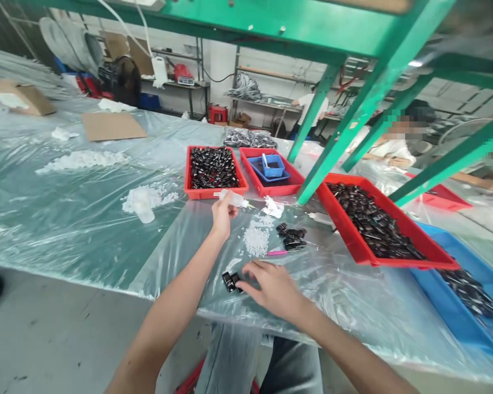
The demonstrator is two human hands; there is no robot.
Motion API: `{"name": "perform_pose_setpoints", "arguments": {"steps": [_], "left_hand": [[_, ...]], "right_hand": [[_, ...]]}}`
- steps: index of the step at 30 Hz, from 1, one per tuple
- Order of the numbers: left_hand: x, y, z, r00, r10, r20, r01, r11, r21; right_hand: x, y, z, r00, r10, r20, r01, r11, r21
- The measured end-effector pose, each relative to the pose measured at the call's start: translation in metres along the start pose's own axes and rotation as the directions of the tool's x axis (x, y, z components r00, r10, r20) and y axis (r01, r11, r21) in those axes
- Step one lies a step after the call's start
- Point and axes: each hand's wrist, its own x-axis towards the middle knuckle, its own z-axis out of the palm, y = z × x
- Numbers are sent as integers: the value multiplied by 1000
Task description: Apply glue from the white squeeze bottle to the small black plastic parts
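Note:
My left hand [224, 213] is closed round a small white squeeze bottle [235, 199], its nozzle pointing right, held above the plastic-covered table [86, 219]. My right hand [271, 287] rests near the table's front edge, fingers curled on small black parts [231, 281] lying there. Between the hands sit a pile of small white pieces [257, 236], a heap of black parts [291, 237] and a pink stick [276, 253].
Red trays of black parts stand behind [212, 168] and to the right [376, 224]; another red tray holds blue bins [271, 167]. A blue tray [468, 298] lies at the right edge. Green frame legs [337, 148] slant across. Other people sit at the far right.

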Motion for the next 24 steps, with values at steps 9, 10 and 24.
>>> {"name": "perform_pose_setpoints", "arguments": {"steps": [9,10,24], "left_hand": [[-1,0,1,999,1,33,-1,1000,13],[0,0,0,999,-2,33,2,1000,12],[0,-3,-1,999,-7,33,5,998,66]], "right_hand": [[24,-26,20,984,86,155,-44,965,-257],[24,-24,18,983,74,169,-28,966,-256],[-3,26,7,995,97,13,-94,908,408]]}}
